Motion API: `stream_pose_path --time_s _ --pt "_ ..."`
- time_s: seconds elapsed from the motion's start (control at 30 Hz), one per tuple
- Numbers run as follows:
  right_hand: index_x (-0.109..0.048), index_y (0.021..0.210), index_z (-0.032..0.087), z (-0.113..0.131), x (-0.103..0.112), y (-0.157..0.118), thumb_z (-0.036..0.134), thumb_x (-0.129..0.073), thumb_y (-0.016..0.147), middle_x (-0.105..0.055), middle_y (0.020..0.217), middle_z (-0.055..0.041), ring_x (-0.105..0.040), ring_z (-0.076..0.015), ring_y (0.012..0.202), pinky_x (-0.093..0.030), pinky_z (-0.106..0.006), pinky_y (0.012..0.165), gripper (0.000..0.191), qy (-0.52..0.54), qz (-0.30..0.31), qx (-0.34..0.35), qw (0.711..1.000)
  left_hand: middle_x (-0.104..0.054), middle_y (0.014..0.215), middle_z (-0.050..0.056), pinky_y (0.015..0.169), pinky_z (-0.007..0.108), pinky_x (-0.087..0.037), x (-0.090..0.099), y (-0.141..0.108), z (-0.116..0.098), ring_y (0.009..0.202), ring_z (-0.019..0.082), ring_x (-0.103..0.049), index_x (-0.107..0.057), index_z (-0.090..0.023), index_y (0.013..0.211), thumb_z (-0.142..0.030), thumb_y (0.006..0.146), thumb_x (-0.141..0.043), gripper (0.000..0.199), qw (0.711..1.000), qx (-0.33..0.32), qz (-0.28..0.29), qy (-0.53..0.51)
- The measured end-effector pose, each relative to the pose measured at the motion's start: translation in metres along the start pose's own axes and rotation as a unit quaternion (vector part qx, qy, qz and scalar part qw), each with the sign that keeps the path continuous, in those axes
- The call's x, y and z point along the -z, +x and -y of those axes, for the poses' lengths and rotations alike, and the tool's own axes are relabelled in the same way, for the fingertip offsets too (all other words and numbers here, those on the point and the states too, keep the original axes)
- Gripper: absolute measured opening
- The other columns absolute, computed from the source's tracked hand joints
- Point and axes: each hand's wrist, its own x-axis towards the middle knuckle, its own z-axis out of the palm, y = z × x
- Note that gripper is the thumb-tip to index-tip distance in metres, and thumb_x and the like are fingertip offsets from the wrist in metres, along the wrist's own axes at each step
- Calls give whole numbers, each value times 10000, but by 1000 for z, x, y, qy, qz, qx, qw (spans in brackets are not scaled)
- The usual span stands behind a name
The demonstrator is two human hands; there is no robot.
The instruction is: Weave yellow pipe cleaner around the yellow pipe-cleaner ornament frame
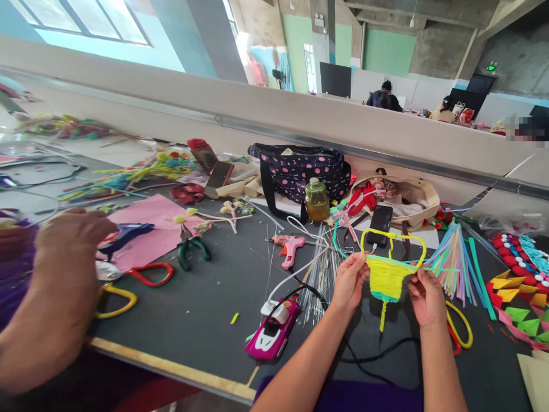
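Note:
Between my two hands a small yellow basket-like piece point(386, 277), wound from fuzzy pipe cleaners, is held up above the table. It has a yellow loop above, a teal lower edge and a twisted yellow stem hanging down. A mint-green pipe cleaner point(444, 269) runs along its upper rim, its ends sticking out past both sides. My left hand point(352, 279) pinches the rim's left corner and the green strand. At the right corner, my right hand point(429, 294) is closed on the strand and the rim, thumb and fingers together.
A pink glue gun point(292, 250), a purple power strip point(274, 329) with cables and a bundle of pipe cleaners point(457, 263) lie around. Behind stand a patterned bag point(300, 171), a jar point(317, 200) and a phone point(381, 225). At left are a co-worker's arm point(55, 286), pliers point(191, 249) and scissors point(150, 276).

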Motion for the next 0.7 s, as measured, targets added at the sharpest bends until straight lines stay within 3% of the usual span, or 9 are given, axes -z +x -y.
stream_pose_path --time_s 0.27,0.5,0.7 --pt "-636 721 185 2 -1 -3 336 -790 609 -613 786 -18 -433 -80 554 -256 -172 380 243 0 14 -10 1000 -606 612 -4 494 147 -427 -2 -2 -1 517 57 -543 -682 -126 793 -338 604 -820 316 1000 -1 13 5" --pt "-588 719 200 8 -5 -7 336 -768 600 -549 737 6 -407 -73 525 -231 -161 377 254 27 66 -60 996 -673 702 40 510 158 -442 -4 -5 -2 559 77 -580 -678 -128 799 -346 614 -811 315 999 -5 31 21" --pt "-599 737 193 9 -1 -7 313 -770 600 -565 747 4 -390 -53 510 -241 -147 385 250 67 43 -99 992 -686 717 53 525 166 -450 -6 -8 -4 575 83 -584 -687 -129 799 -352 631 -801 302 998 -28 40 40"
